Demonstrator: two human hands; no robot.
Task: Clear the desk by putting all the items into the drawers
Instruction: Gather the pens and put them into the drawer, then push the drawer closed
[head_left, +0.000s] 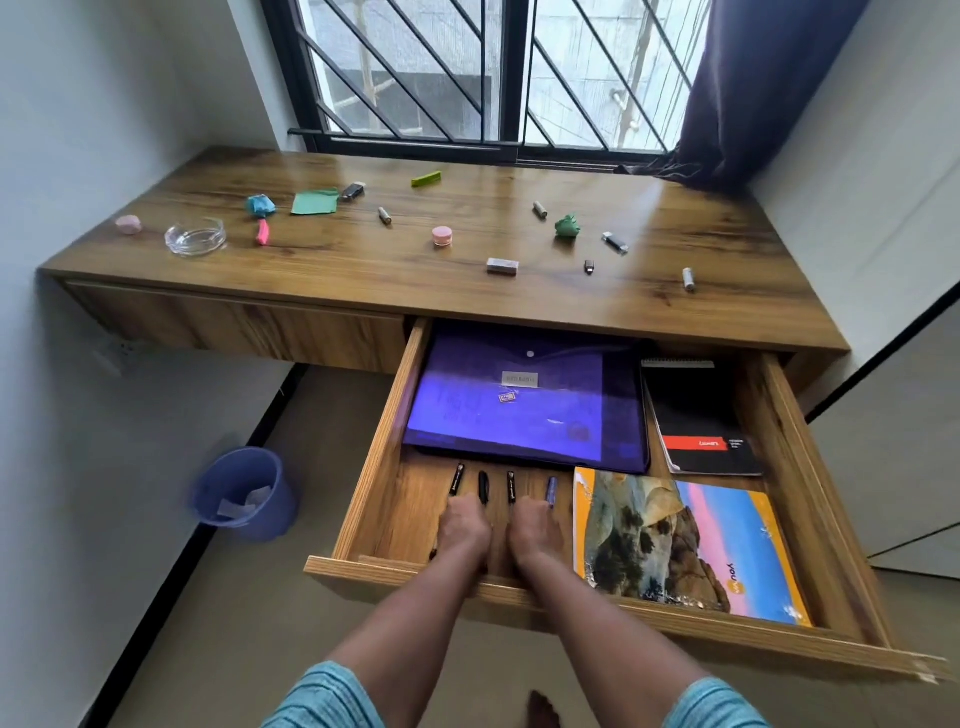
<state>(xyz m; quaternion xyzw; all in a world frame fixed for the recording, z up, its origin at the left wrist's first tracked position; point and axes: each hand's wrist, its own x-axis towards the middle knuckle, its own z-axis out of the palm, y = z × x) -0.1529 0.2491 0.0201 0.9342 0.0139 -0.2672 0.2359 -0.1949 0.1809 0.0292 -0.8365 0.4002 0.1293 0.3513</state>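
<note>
The right drawer (375, 441) of the wooden desk (363, 265) is pulled open. Both my hands are inside it at the front left. My left hand (465, 526) curls over two black pens (456, 480), and my right hand (535, 527) curls over a black pen (511, 486) and a blue pen (551, 490). The pens lie side by side on the drawer floor. On the desk lie a glass ashtray (196, 236), two pink jars (442, 236), an eraser (502, 266), batteries (689, 279), a USB stick (615, 242), and crumpled green paper (567, 226).
In the drawer lie a purple folder (519, 410), a black notebook (701, 415) and a colourful notebook (685, 545). The left drawer (234, 327) is closed. A blue bin (244, 493) stands on the floor at the left. A window and a curtain (753, 88) stand behind the desk.
</note>
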